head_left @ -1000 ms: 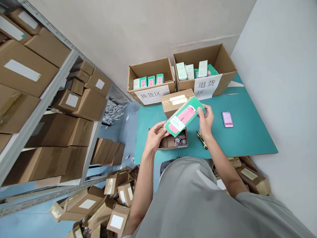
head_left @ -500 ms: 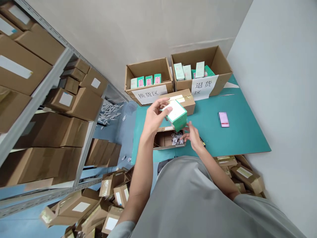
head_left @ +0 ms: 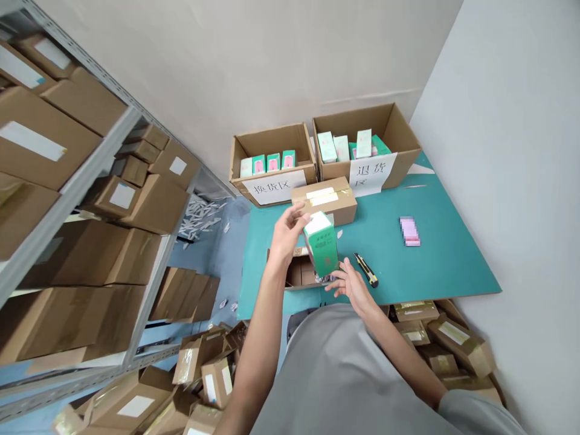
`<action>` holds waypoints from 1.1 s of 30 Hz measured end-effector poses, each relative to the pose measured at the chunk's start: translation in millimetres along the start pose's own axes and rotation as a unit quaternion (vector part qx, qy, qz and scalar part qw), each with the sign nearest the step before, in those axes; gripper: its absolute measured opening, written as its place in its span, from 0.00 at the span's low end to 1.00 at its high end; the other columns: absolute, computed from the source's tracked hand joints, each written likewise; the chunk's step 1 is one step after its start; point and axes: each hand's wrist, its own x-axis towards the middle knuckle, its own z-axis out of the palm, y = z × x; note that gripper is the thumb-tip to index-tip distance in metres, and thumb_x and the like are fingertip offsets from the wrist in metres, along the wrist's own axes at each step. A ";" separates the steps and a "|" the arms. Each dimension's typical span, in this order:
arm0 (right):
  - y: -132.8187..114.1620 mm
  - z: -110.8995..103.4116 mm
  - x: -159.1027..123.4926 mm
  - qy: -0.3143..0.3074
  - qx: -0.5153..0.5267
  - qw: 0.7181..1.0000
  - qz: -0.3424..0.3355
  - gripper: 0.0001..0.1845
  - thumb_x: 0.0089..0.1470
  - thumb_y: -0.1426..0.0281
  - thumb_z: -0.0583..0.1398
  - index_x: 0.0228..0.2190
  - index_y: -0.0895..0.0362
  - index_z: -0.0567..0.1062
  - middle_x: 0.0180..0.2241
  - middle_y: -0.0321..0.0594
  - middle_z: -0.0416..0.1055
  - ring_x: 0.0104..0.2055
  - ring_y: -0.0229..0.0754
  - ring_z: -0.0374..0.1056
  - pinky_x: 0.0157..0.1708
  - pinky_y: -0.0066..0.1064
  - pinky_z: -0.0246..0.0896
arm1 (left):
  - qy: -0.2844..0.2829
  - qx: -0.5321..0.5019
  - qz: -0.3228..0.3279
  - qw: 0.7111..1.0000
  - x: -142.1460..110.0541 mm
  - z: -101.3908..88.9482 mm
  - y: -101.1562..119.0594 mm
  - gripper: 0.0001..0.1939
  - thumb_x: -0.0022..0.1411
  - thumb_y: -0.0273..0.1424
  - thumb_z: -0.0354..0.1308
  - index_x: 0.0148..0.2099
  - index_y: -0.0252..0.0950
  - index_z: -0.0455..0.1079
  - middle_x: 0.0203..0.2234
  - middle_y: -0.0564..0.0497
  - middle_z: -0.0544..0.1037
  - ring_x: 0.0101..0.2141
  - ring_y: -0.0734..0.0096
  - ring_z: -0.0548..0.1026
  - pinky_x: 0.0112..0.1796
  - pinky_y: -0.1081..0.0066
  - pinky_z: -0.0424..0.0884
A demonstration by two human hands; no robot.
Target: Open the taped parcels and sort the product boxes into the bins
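Gripped near its top by my left hand (head_left: 290, 232) is a green box with a white top (head_left: 324, 246), held upright with printed text on its green side. My right hand (head_left: 351, 285) is beside the box's lower edge, fingers spread and palm turned up; whether a fingertip touches it I cannot tell. Below the held box, an open cardboard carton (head_left: 295, 275) with crumpled paper in it sits on the green table (head_left: 448, 260). A yellow and black box cutter (head_left: 366, 270) lies right of my right hand.
At the table's back stand two labelled cartons, left (head_left: 276, 188) and right (head_left: 410, 151), holding green and white boxes. A closed carton (head_left: 335, 208) lies before them. A pink, pixelated item (head_left: 410, 231) lies to the right. Shelves of cartons (head_left: 67, 278) line the left; more cartons lie underneath.
The held box has turned from showing its white end to showing its printed green side upright. My right hand has opened out beneath it. The box cutter is now in fuller view.
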 end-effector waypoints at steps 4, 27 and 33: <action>-15.9 -13.5 14.3 0.115 0.011 0.989 -0.097 0.42 0.62 0.36 0.65 0.63 0.54 0.76 0.68 0.63 0.73 0.38 0.53 0.87 0.27 0.37 0.81 | 0.009 -0.009 -0.031 0.999 -24.7 -11.4 -11.6 0.32 0.61 0.44 0.80 0.63 0.40 0.79 0.52 0.41 0.86 0.51 0.56 0.82 0.50 0.65 0.78; -155.0 -53.9 146.0 0.169 -0.080 0.933 -0.309 0.38 0.62 0.44 0.68 0.64 0.53 0.78 0.68 0.52 0.76 0.71 0.62 0.72 0.67 0.51 0.74 | -0.213 0.033 -0.219 0.952 57.1 91.1 -45.6 0.33 0.53 0.56 0.81 0.45 0.39 0.71 0.50 0.46 0.84 0.46 0.61 0.83 0.47 0.60 0.84; -192.8 -78.2 174.1 0.087 -0.129 0.953 -0.261 0.39 0.64 0.39 0.65 0.68 0.45 0.79 0.70 0.42 0.75 0.71 0.61 0.72 0.65 0.52 0.78 | -0.173 0.004 -0.179 0.968 133.5 135.1 -61.2 0.36 0.49 0.57 0.82 0.45 0.39 0.72 0.52 0.42 0.85 0.50 0.55 0.84 0.46 0.59 0.85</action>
